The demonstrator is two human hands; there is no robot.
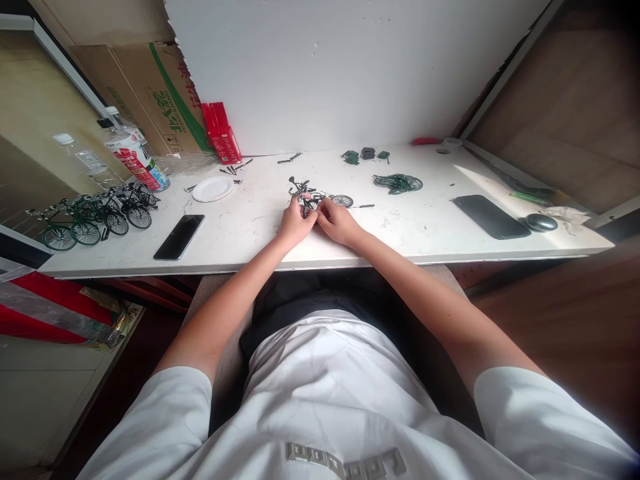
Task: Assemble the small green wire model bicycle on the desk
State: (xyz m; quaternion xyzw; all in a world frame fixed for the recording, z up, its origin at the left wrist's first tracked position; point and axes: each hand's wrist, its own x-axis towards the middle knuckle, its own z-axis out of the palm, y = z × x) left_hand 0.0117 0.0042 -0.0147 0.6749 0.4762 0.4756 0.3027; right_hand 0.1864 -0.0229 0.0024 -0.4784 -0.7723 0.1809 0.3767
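A small black model bicycle (342, 200) is held low over the middle of the white table (240, 233), its seat toward the upper left and a spoked wheel at the right. My left hand (297, 221) is closed round its left side. With fingertips pinched, my right hand (337, 221) grips its lower middle, close against the left hand. The fingers hide part of the frame and one wheel. Just right of the bicycle lies a thin dark strip (367, 206). Behind and to the right rests a cluster of green bicycle parts with wheels (399, 183).
Several model bicycles (86, 233) stand in a row at the left, with bottles (136, 160) behind. Nearer are a phone (180, 237) and a white paper plate (213, 189). A red box (221, 133) stands behind. Green pieces (351, 157), a black flat pad (491, 217) and a mouse (541, 222) lie rightward.
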